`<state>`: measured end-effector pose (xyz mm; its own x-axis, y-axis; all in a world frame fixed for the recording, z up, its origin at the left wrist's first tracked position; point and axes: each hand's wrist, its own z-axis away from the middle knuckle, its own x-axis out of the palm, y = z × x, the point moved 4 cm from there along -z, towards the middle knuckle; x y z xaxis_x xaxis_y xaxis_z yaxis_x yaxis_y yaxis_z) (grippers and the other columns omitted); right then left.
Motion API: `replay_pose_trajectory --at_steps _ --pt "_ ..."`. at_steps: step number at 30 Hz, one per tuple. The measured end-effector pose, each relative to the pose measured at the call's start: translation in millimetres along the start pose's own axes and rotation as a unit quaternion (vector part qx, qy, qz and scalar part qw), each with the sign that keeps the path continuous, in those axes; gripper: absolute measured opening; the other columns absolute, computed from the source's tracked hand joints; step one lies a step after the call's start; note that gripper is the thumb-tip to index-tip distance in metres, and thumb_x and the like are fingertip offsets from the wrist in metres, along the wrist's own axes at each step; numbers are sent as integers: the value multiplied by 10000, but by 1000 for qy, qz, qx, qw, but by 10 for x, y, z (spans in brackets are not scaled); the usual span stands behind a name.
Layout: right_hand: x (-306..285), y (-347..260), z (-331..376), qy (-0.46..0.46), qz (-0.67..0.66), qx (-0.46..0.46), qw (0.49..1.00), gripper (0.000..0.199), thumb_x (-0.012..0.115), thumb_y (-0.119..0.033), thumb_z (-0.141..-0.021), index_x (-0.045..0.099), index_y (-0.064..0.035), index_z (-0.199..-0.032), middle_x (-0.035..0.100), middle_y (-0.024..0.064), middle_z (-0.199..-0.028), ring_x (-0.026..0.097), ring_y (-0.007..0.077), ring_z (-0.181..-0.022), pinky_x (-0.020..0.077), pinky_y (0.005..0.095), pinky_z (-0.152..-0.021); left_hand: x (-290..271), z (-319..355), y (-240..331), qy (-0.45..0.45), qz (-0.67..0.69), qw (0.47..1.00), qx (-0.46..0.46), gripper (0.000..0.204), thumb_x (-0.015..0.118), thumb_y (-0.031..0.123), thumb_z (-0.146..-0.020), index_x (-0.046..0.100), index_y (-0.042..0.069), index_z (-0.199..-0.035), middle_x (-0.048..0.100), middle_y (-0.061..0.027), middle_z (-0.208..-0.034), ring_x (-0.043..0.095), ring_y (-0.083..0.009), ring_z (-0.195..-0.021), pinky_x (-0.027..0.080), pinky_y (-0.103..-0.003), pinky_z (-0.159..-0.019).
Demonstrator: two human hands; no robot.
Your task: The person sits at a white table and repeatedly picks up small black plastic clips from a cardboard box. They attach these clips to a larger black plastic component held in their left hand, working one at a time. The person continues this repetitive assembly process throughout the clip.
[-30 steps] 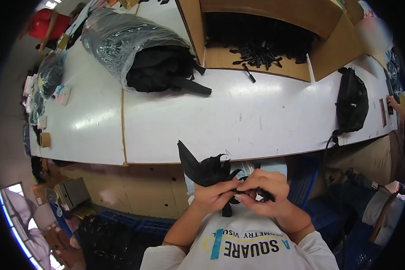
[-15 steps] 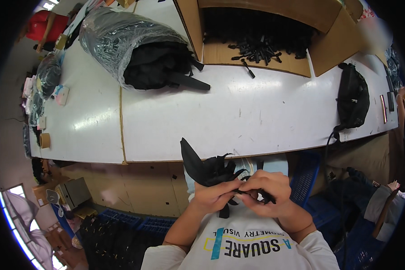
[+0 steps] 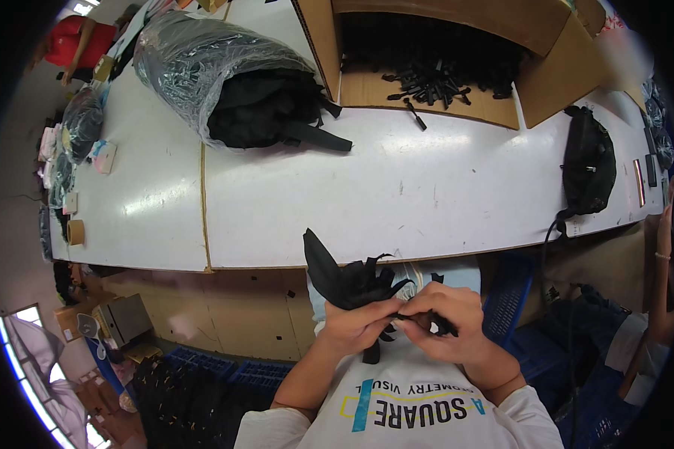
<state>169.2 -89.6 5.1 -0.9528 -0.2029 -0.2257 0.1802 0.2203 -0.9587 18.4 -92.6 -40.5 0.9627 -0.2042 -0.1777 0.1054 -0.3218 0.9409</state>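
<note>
My left hand (image 3: 354,325) is closed round a bunch of black fabric strips (image 3: 328,275), in front of my chest. One broad pointed end stands up to the left, and shorter ends stick out above and below the fist. Close against it, my right hand (image 3: 457,318) has thumb and fingers pinched at the same strips. A dark end (image 3: 443,325) shows under its curled fingers. The exact spot between the fingertips is too small and covered to make out.
A white table (image 3: 314,202) spans the front. On it lie a clear plastic bag (image 3: 180,67) of black fabric pieces, an open cardboard box (image 3: 472,112) with small black parts, a black pouch (image 3: 588,165) and a tape roll (image 3: 75,232). A blue crate (image 3: 508,295) stands below, right.
My fingers have shifted slightly at the pinch, and both hands keep their hold in nearly the same place. At the far right, another person's arm has moved.
</note>
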Motion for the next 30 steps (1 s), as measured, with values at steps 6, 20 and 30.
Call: replay_pose_trajectory --at_steps 6,20,30 --pt "7 6 15 18 -13 6 1000 189 728 65 -657 620 19 -806 610 83 -674 543 84 -472 414 184 -439 -16 -34 19 -12 -9 1000 12 282 693 -82 -617 697 47 -868 643 -82 -770 612 -228 -732 475 -309 -718" --pt "22 14 29 8 -21 58 998 169 714 14 -681 586 -13 -789 562 64 -647 519 128 -469 389 230 -436 0 -74 24 -52 -21 998 33 279 695 -81 -616 689 45 -865 642 -86 -777 624 -239 -711 486 -292 -682" --pt "26 41 23 20 -58 133 989 149 701 4 -695 567 -22 -755 539 17 -585 462 48 -459 343 197 -428 0 -118 33 -78 30 996 -15 234 676 -68 -622 693 -4 -847 666 -84 -718 638 -192 -644 483 -297 -722"
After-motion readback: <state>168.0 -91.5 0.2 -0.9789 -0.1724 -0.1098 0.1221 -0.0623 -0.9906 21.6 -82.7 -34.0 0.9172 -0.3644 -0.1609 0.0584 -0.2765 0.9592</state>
